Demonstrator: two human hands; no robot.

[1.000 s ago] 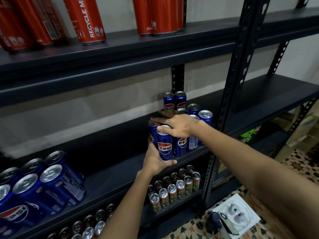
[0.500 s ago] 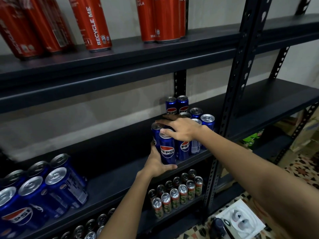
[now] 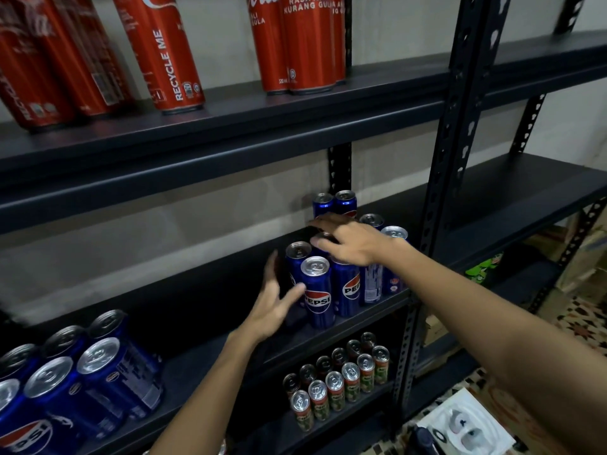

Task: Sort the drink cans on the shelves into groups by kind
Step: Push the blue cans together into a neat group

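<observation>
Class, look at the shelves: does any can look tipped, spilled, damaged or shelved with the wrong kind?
Nothing stands out. The red cola cans, blue Pepsi cans and small green-labelled cans each stand upright among their own kind, with no visible spill or dent.

We see our left hand (image 3: 274, 303) and right hand (image 3: 349, 239) bare, both forearms uncovered to the frame edge, with no sleeves, rings or watch.

"PEPSI" on blue can (image 3: 318, 292); "RECYCLE ME" on red can (image 3: 164, 57); "RASA ASLI KURANG GULA" on red can (image 3: 307, 44).
</observation>
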